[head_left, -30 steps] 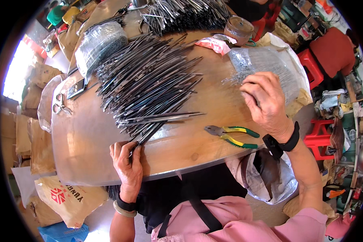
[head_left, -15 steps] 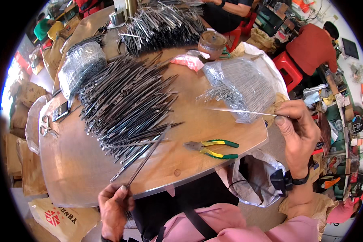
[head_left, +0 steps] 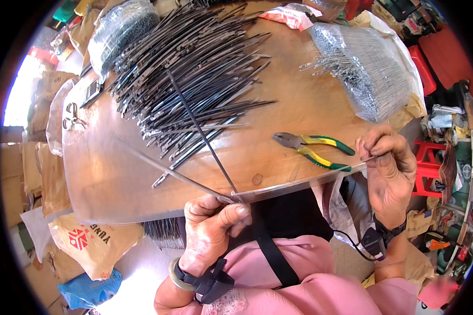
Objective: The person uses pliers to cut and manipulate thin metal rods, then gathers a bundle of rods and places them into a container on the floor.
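Two hands work at the near edge of the round wooden bench [head_left: 115, 178]. The left hand [head_left: 213, 231] is pinched on the meeting ends of three thin metal rods: a dark rod [head_left: 199, 131] slanting far-left over the pile, a grey rod [head_left: 163, 165] running left across the bench, and a long wire [head_left: 299, 184] stretching right. The right hand [head_left: 386, 170] grips the wire's far end between thumb and fingers, so the wire spans from hand to hand along the bench's near rim. One pair of pliers [head_left: 312, 149] with green and yellow handles lies on the bench just beyond the wire, near the right hand. One large pile [head_left: 189, 68] of dark rods, too many to count, covers the far left. Two clear bags hold more metal: bag of wires [head_left: 368, 68] far right, another bag [head_left: 118, 26] far left.
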Demonstrator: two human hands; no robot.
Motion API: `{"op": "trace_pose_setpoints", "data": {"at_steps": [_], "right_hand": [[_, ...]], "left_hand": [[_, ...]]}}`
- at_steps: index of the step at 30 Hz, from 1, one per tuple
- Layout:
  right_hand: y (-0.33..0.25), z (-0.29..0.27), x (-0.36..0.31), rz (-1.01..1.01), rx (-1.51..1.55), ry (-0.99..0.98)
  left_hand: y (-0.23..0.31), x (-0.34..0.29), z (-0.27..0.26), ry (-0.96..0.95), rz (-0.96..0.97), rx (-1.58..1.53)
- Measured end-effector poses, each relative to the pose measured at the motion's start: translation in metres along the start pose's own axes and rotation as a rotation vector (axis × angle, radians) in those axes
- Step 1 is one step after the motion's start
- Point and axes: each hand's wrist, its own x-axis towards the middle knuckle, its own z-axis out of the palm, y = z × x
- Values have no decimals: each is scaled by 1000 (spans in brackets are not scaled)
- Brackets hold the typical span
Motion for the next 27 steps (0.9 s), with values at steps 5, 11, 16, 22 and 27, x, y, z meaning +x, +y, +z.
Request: {"op": "trace_pose_setpoints", "data": {"at_steps": [5,11,16,22,27], "right_hand": [[3,3,6,-50,-170,-67],[3,16,5,-65,-214,-108],[-5,29,13,-106,-561,-262],[4,64,39,-426,-971,-564],[15,67,36,-313,-911,-725]], "left_hand": [[-5,-2,-9,-45,51,-4],[-6,-7,-31,-39,-26,22],[7,-6,-28,-94,-139,139],[25,9,-37,-317,-395,310],[27,4,-38,-337,-378,360]]}}
